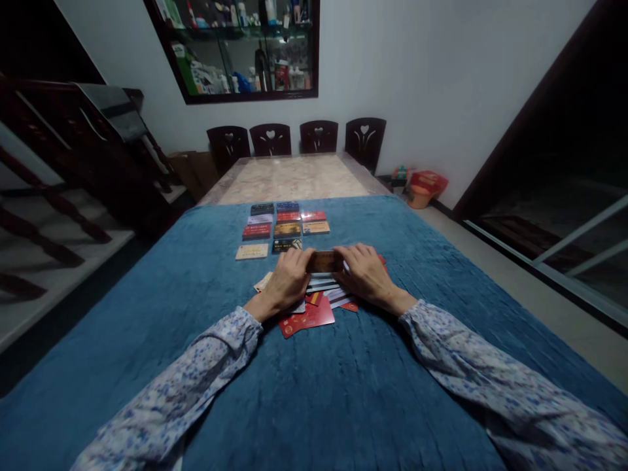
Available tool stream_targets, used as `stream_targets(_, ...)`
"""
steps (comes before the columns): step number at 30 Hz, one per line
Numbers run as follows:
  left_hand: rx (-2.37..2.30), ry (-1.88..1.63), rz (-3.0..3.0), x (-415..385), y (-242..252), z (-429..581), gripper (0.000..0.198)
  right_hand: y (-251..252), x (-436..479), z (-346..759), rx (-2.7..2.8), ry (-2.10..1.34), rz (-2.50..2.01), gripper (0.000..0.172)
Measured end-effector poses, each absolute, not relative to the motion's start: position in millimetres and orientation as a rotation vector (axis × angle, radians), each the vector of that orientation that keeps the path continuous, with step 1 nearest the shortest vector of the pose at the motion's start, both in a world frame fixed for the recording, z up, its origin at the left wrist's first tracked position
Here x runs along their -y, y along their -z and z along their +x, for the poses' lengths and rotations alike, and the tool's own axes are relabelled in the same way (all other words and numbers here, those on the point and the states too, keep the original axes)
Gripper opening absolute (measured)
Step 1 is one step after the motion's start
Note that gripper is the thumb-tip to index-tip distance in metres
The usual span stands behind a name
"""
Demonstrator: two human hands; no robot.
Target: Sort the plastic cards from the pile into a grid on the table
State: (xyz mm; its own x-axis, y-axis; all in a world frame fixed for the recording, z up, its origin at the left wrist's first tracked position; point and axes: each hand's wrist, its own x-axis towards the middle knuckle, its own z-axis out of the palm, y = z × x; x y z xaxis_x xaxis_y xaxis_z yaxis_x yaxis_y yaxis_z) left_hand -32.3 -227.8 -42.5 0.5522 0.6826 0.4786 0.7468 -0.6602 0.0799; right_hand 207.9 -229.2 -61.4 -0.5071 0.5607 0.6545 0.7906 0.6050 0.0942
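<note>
Because they are set out in short rows, the stacked cards (287, 229) can presumably be told apart on the blue cloth (343, 392). With the left hand (288, 278) one end of the brown card (325, 261) is gripped, with the right hand (366, 271) the other, probably so that it is kept steady above the loose cards (308, 318).

Looks soft, napped and matt on the blue cloth (373, 392), but smooth and hard, like polished stone, on the bare end of the bench (289, 176). Shines like smooth plastic on the red card (314, 318), with thin, creased, matt fabric on the sleeves (196, 373). Appears as dark wood on the chairs (377, 139), glass on the shelves (240, 31).
</note>
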Motion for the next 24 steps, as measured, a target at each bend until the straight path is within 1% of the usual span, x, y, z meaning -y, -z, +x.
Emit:
stream_targets(9, 1.175, 0.792, -2.666, 224, 33, -41, 0.049, 53, 220, 210, 2.299, 0.512, -1.013, 0.051)
stream_targets(17, 1.234, 0.773, -2.652, 207, 20, -56, 0.053, 33, 192, 201, 2.414, 0.461, -0.977, 0.047)
stream_targets(24, 1.319, 0.77, -2.632, 188, 9, -74, 0.051, 24, 163, 184, 2.464, 0.442, -0.988, 0.048)
